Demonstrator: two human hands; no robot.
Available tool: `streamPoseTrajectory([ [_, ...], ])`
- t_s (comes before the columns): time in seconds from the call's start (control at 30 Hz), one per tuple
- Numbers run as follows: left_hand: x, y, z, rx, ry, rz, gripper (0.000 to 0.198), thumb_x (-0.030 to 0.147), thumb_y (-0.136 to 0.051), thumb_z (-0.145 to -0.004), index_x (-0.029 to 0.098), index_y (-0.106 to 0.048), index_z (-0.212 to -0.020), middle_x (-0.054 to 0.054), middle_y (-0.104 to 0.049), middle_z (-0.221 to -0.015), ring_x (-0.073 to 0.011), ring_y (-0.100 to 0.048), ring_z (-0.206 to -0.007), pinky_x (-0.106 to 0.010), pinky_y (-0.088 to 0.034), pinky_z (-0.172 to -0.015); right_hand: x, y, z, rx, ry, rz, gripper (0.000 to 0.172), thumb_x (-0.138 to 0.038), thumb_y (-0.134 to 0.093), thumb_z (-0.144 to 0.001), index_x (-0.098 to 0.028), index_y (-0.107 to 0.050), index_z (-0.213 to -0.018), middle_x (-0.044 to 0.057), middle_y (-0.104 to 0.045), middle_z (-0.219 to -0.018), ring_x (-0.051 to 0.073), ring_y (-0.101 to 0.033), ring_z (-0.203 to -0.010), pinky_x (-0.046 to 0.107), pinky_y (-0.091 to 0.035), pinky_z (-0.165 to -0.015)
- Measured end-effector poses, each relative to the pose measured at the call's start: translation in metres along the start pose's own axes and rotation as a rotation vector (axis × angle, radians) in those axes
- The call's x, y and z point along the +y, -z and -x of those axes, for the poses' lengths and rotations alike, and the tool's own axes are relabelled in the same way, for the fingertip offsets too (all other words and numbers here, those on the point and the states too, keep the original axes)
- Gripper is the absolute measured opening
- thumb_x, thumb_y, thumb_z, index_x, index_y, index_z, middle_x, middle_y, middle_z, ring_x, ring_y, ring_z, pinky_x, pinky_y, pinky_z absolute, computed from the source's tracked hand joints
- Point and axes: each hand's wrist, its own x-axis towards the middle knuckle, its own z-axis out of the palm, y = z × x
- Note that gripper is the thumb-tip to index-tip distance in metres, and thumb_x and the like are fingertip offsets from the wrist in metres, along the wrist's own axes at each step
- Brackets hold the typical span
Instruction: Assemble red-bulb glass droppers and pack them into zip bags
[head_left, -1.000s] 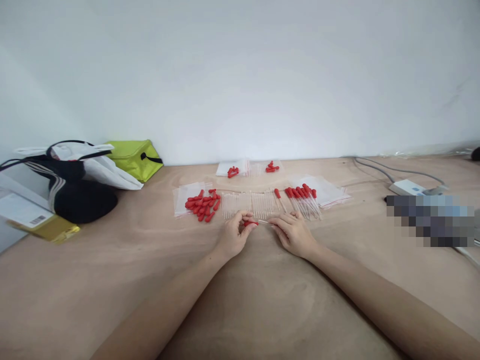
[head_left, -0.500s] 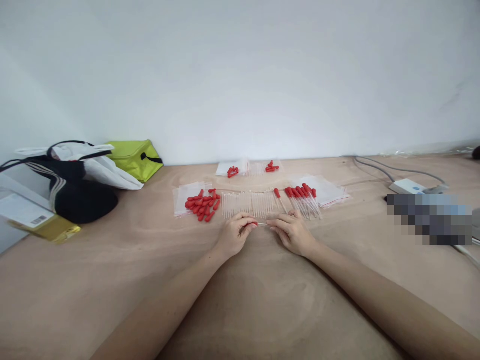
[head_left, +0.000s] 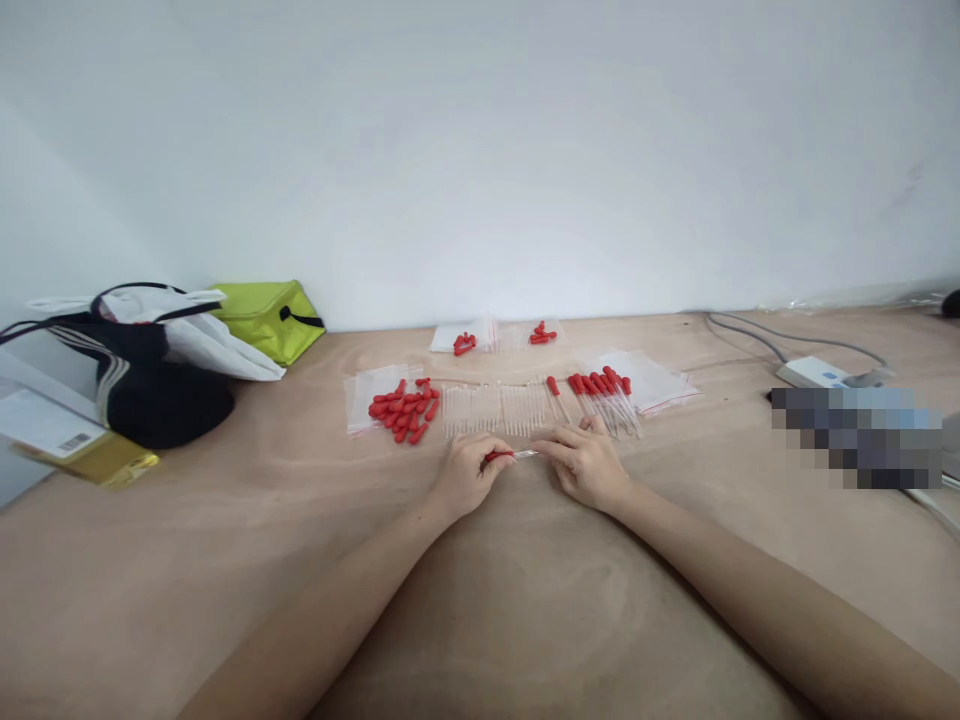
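Observation:
My left hand [head_left: 466, 474] pinches a small red rubber bulb [head_left: 498, 456] low over the wooden table [head_left: 225, 560]. My right hand [head_left: 586, 463] pinches the clear glass tube [head_left: 526, 454] that runs into that bulb. Both hands meet at the table's middle, fingers closed. Just beyond them lies a row of clear tubes [head_left: 495, 408]. A pile of loose red bulbs [head_left: 403, 410] rests to the left of the row. Finished droppers with red bulbs [head_left: 604, 398] lie to the right.
Clear plastic bags [head_left: 651, 380] lie behind the droppers, and two more small bags with red bulbs [head_left: 496, 338] sit near the wall. A black and white bag [head_left: 142, 360], a green pouch [head_left: 268, 316] and a yellow box [head_left: 71, 442] stand at left. A power strip with cables [head_left: 817, 372] is at right.
Both hands have dropped slightly toward me and pressed closer together, with the tube pushed further into the red bulb. Nothing else on the table moved.

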Motion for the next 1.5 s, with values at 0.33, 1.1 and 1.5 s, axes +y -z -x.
streamPoseTrajectory([
  [0.33, -0.002, 0.002, 0.003, 0.047, -0.128, -0.108, 0.017, 0.033, -0.053, -0.081, 0.02, -0.062, -0.073, 0.0, -0.066, -0.07, -0.0139, -0.058, -0.068, -0.032, -0.031, -0.076, 0.0, 0.001, 0.0, -0.081, -0.025, -0.064, 0.023, -0.017, -0.038, -0.083, -0.019, -0.061, -0.081, 0.001, -0.063, -0.07, 0.011, -0.051, -0.061, 0.029, -0.019, -0.065],
  [1.1, -0.002, -0.001, 0.004, 0.043, -0.147, -0.122, 0.018, 0.033, -0.05, -0.08, 0.019, -0.058, -0.072, -0.001, -0.065, -0.067, -0.0148, -0.057, -0.066, -0.034, -0.031, -0.081, -0.013, -0.006, -0.012, -0.159, -0.089, -0.194, 0.022, -0.018, -0.038, -0.085, -0.02, -0.058, -0.078, -0.003, -0.065, -0.07, 0.009, -0.055, -0.064, 0.027, -0.021, -0.063],
  [1.5, -0.003, 0.001, 0.001, 0.127, -0.059, -0.183, 0.02, 0.038, -0.061, -0.073, 0.02, -0.057, -0.082, -0.001, -0.065, -0.077, -0.0178, -0.057, -0.075, -0.036, -0.031, -0.081, -0.005, 0.008, -0.021, -0.174, 0.041, 0.065, 0.023, -0.025, -0.041, -0.085, -0.021, -0.062, -0.077, 0.003, -0.062, -0.071, 0.017, -0.047, -0.074, 0.033, -0.02, -0.066],
])
